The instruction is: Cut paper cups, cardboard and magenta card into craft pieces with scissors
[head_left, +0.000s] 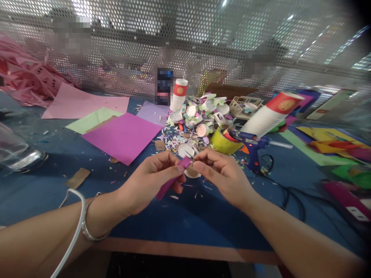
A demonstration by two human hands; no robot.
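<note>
Pinched between the thumb and fingers of my left hand (162, 173) is a folded strip of purple paper (168, 187), its upper end pointing away from me. My right hand (220, 172) closes on a thin pointed metal tool (189, 155), most of it hidden by the fingers. The tool's tip lies right beside the strip's upper end; I cannot tell whether it touches. Just beyond both hands is a white paper disc (186, 150), and another pale round piece (193, 172) shows partly below the right fingertips.
A glue gun (252, 148) with its cable stands right, by stacked paper cups (271, 114) and a yellow-green container (224, 142). A heap of small paper pieces (203, 110) lies ahead. Purple sheet (124, 135) and pink sheet (89, 102) lie left, near a glass (17, 152). Perforated metal panel (121, 58) behind.
</note>
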